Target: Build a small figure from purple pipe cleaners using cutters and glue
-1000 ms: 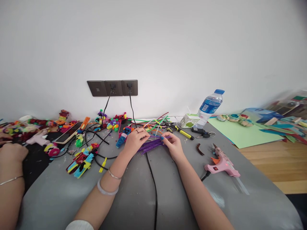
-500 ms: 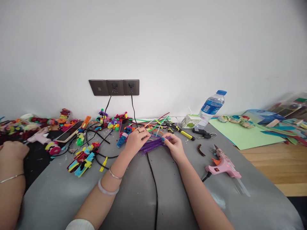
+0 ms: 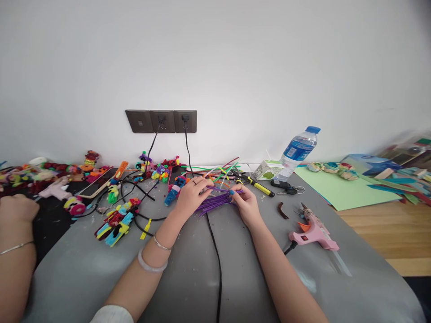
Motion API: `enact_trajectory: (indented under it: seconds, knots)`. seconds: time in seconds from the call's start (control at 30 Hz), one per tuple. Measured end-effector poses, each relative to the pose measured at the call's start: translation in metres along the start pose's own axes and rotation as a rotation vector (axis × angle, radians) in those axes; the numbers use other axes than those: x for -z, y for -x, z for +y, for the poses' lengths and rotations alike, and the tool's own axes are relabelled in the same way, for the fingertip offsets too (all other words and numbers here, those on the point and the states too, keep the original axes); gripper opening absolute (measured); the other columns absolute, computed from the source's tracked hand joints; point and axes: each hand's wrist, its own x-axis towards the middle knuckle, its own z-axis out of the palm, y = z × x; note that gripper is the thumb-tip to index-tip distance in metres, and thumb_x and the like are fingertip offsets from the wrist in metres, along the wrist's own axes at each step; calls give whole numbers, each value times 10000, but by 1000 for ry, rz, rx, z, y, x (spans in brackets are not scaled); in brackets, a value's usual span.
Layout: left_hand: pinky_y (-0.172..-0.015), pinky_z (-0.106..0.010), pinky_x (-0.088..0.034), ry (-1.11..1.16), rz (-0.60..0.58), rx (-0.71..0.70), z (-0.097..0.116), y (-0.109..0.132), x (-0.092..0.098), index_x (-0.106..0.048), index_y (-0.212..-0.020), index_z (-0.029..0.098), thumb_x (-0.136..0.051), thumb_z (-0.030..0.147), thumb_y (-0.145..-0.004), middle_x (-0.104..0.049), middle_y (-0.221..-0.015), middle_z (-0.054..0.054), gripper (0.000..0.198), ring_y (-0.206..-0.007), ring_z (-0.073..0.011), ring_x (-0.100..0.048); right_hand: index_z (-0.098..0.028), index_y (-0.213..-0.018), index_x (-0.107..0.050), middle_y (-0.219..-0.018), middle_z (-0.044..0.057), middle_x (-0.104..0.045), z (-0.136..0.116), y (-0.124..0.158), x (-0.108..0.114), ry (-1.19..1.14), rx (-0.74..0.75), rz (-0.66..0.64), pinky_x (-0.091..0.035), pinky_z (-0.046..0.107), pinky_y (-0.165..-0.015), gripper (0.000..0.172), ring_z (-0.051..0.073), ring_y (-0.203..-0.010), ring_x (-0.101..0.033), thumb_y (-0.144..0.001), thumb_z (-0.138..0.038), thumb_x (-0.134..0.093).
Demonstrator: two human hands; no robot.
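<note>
Between my two hands a purple pipe cleaner (image 3: 222, 189) is stretched roughly level. My left hand (image 3: 192, 195) pinches its left end between thumb and fingers. On the other end, the thumb and fingers of my right hand (image 3: 245, 204) are closed. Just below lies a bundle of purple pipe cleaners (image 3: 215, 203) on the grey table (image 3: 188, 269); my hands partly cover its ends. Loose green, red and white pipe cleaners (image 3: 215, 171) lie behind. Black-and-yellow pliers (image 3: 259, 186) rest beyond my right hand.
A pink glue gun (image 3: 314, 233) lies at right. Behind it are car keys (image 3: 288, 187), a drink carton (image 3: 268, 169) and a tilted water bottle (image 3: 298, 152). Pipe-cleaner figures (image 3: 116, 223), a phone (image 3: 97, 184) and black cables (image 3: 215, 251) spread leftward. Another person's hand (image 3: 18, 213) is far left.
My hands have barely moved; both keep hold of the purple pipe cleaner. The right fingers have shifted slightly, and the other person's hand at far left has moved a little left.
</note>
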Motion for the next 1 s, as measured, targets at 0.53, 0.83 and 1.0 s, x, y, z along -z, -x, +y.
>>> enact_trajectory:
  seconds: [0.53, 0.83, 1.0]
  knots:
    - [-814, -282, -519, 18, -56, -155, -1, -1, 0, -685, -924, 215, -531, 206, -944, -668, -915, -40, 155, -915, -163, -627, -235, -795, -613, -680, -1, -657, -2, 0, 0, -146, -64, 46, -485, 287, -617, 331, 153, -605, -588, -681, -492, -789]
    - [-789, -282, -518, -21, -69, -168, -2, -1, 1, -694, -907, 219, -534, 216, -944, -673, -904, -37, 164, -898, -163, -609, -232, -780, -636, -691, 5, -662, -3, -1, -1, -168, -59, 64, -486, 297, -611, 322, 154, -604, -585, -663, -484, -798]
    - [-786, -295, -525, -42, -23, -126, 0, -1, 1, -691, -887, 212, -526, 232, -949, -686, -897, -36, 178, -871, -161, -619, -235, -746, -649, -706, 10, -655, -4, -1, -1, -171, -53, 61, -478, 296, -607, 327, 157, -617, -577, -632, -493, -813]
